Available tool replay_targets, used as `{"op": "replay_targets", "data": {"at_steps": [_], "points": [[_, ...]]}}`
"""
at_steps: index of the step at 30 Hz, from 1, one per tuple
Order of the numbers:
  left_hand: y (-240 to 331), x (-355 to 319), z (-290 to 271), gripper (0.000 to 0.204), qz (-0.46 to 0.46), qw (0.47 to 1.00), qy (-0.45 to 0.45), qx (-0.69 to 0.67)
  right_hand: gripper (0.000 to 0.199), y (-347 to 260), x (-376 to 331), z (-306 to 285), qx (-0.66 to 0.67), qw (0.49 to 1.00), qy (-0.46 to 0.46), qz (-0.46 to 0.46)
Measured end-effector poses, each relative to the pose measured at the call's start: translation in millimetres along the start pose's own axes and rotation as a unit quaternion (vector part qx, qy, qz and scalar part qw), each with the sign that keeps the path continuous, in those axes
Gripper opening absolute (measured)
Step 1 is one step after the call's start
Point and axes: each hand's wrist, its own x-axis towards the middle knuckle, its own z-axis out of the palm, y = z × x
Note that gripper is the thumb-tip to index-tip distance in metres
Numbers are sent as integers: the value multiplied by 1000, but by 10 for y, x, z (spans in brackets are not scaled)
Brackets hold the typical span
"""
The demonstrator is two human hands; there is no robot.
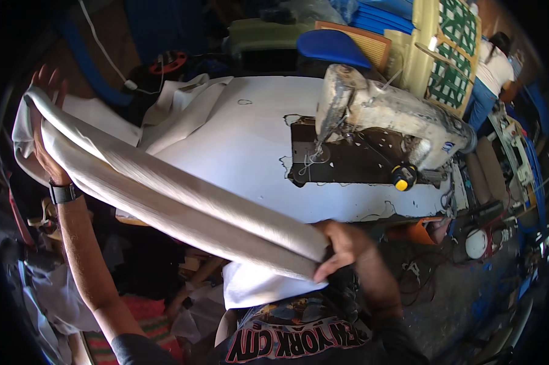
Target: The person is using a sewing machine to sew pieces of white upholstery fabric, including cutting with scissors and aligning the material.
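A long folded strip of off-white cloth [177, 198] is stretched taut between both hands, slanting from upper left to lower middle. My left hand [43, 131], with a dark watch on its wrist, grips the far end, raised out to the left. My right hand [341, 243] pinches the near end close to my chest, fingers wrapped over the fold. More white cloth [183, 109] lies piled on the table behind the strip.
A worn cream sewing machine [384, 115] stands on the white table [250, 158] at right, with a yellow-capped knob below it. A blue chair [332, 47] sits behind. Another person [490, 73] works at far right. Clutter and cables cover the floor [445, 286].
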Motion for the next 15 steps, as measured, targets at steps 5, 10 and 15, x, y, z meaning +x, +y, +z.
{"op": "replay_targets", "data": {"at_steps": [5,10,15], "points": [[-1223,190,-1537,60,201,811,-113,537,55,-952,-114,-545,-235,968,56,60],[-1881,-76,-1662,55,-122,689,-271,661,43,-1134,-66,-602,-232,931,279,-49],[39,-1123,192,62,-251,687,-545,410,27,-524,448,-541,-216,926,309,-22]]}}
